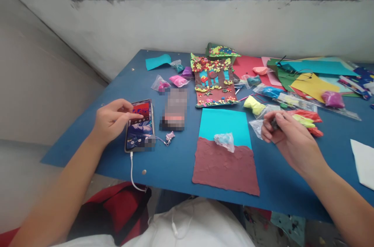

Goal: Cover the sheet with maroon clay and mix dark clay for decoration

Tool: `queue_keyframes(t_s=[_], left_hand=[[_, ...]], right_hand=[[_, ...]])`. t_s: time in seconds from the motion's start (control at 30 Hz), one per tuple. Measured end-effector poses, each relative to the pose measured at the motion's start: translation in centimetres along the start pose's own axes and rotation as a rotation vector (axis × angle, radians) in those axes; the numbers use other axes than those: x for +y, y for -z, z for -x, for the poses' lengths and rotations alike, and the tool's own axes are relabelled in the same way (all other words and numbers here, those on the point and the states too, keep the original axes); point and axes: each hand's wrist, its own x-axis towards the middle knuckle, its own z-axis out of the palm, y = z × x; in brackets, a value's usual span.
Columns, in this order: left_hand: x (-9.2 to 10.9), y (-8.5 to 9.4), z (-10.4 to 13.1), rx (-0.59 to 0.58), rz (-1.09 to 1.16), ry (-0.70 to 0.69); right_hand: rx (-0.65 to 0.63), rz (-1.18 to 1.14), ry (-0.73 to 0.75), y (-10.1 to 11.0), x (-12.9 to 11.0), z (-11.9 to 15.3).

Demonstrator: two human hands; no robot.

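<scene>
My left hand (114, 119) hovers over a smartphone (140, 132) at the table's left, a finger extended onto its lit screen and nothing held. A white cable runs from the phone's lower end. My right hand (288, 138) is closed round a small dark lump (274, 123), probably clay, mostly hidden by the fingers. Between the hands lies a bright blue sheet (223, 122), its lower half covered by a flattened brown clay layer (224, 167). A crumpled clear plastic bag (224, 141) rests across the edge where blue meets brown.
Behind the sheet stands a decorated clay picture (214, 83). Packets of pink clay (179, 80), yellow clay (254, 104) and purple clay (333, 99) lie around. Coloured papers (315, 87) are piled at the back right. A blurred-out rectangular object (175, 108) sits beside the phone.
</scene>
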Motion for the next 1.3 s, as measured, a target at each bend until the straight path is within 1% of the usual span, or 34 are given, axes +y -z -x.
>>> queue_keyframes(t_s=[0.1,0.17,0.23,0.27,0.3,0.33,0.37,0.43,0.47,0.5,0.57,0.63,0.7,0.8,0.87,0.9,0.97,1.07,1.1,1.2,1.3], left_hand=[[-0.2,0.2,-0.2,0.058,-0.025,-0.008],[0.0,0.3,-0.4,0.119,-0.02,-0.028],[0.7,0.4,-0.6,0.222,0.003,-0.058],[1.3,0.4,-0.7,0.271,0.014,-0.082],[2.2,0.3,-0.7,0.295,0.017,-0.11],[3.2,0.2,-0.7,0.281,0.01,-0.159],[4.4,0.1,-0.7,0.248,0.002,-0.235],[7.2,-0.6,-0.7,0.109,-0.007,-0.5],[8.6,-1.1,-0.6,0.064,-0.027,-0.605],[9.9,-1.7,-0.7,0.019,-0.063,-0.671],[12.3,-3.0,-0.9,-0.07,-0.175,-0.769],[14.1,-4.4,-1.5,-0.15,-0.248,-0.848],[15.4,-5.7,-2.2,-0.236,-0.264,-0.908],[16.5,-7.1,-3.3,-0.349,-0.265,-0.997],[16.9,-7.6,-3.9,-0.374,-0.288,-1.01],[17.0,-7.8,-4.2,-0.365,-0.291,-0.996],[17.1,-8.1,-4.5,-0.313,-0.266,-0.927],[16.7,-8.3,-4.7,-0.247,-0.213,-0.8],[16.5,-8.3,-4.7,-0.251,-0.196,-0.77],[16.1,-8.3,-4.3,-0.325,-0.12,-0.697],[16.0,-8.1,-4.0,-0.38,0.063,-0.531]], right_hand=[[-0.059,0.006,0.007,0.0,0.0,0.1],[-0.109,0.028,0.0,0.0,0.0,0.2],[-0.175,0.026,-0.035,0.0,0.1,0.2],[-0.219,0.015,-0.062,0.1,0.1,0.2],[-0.264,0.006,-0.088,0.2,0.1,0.2],[-0.305,0.006,-0.112,0.3,0.2,0.2],[-0.339,0.009,-0.129,0.4,0.2,0.1],[-0.383,0.009,-0.152,0.6,0.2,0.0],[-0.397,0.003,-0.163,0.6,0.2,0.0],[-0.411,-0.007,-0.174,0.6,0.2,0.0],[-0.442,-0.029,-0.199,0.7,0.2,-0.1],[-0.467,-0.054,-0.215,0.6,0.3,-0.1],[-0.48,-0.1,-0.211,0.6,0.3,-0.1],[-0.509,-0.189,-0.207,0.7,0.0,-0.1],[-0.545,-0.24,-0.237,0.8,-0.2,-0.1],[-0.563,-0.26,-0.251,0.9,-0.3,-0.1],[-0.597,-0.282,-0.251,1.0,-0.3,-0.1],[-0.632,-0.24,-0.177,1.0,0.1,0.1],[-0.641,-0.209,-0.15,1.0,0.3,0.1],[-0.662,-0.099,-0.097,0.8,0.8,0.3],[-0.645,-0.024,-0.068,0.5,1.1,0.4]])
